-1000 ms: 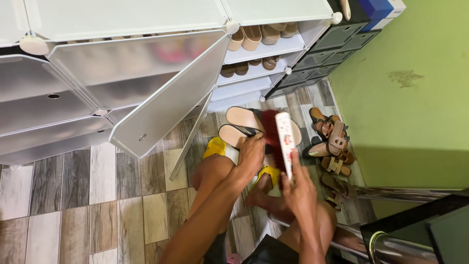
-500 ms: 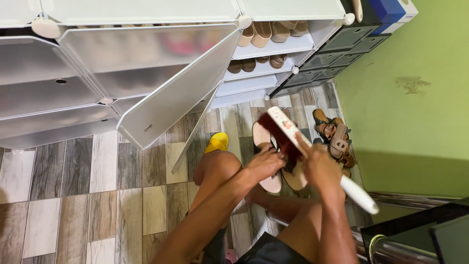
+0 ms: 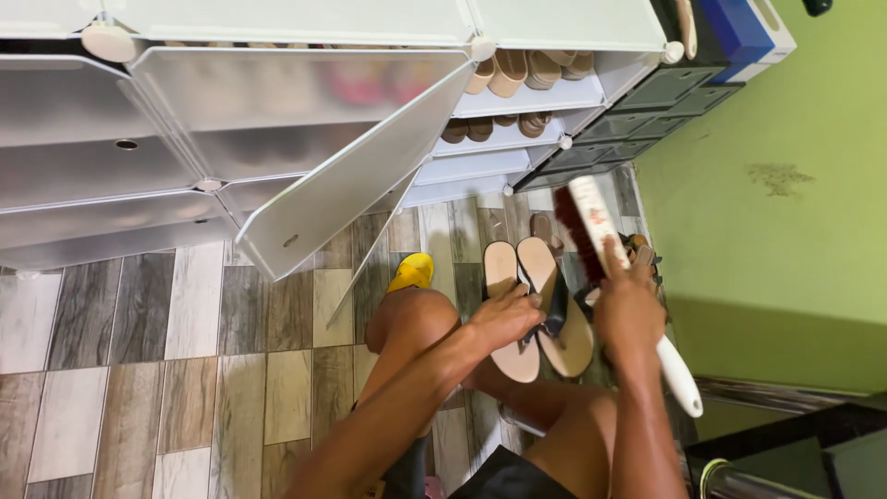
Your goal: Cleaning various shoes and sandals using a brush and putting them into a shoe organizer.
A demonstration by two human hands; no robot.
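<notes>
A pair of tan flat sandals (image 3: 540, 310) is held soles-up above the floor by the left hand (image 3: 506, 319), its fingers closed on them, while the right hand (image 3: 630, 312) grips a white-handled brush (image 3: 617, 277) with dark red bristles just beside them. Below lies a floor (image 3: 139, 370) of grey and beige wood-look tiles with a yellow shoe (image 3: 411, 272) and more sandals (image 3: 637, 254). Beyond stands a white plastic shoe cabinet (image 3: 277, 111) with one door (image 3: 356, 176) open, beside a green wall (image 3: 785, 203).

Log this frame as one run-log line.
left hand: holds beige sandals | right hand: grips white brush, bristles by sandals | shoe cabinet door: open | floor: yellow shoe
</notes>
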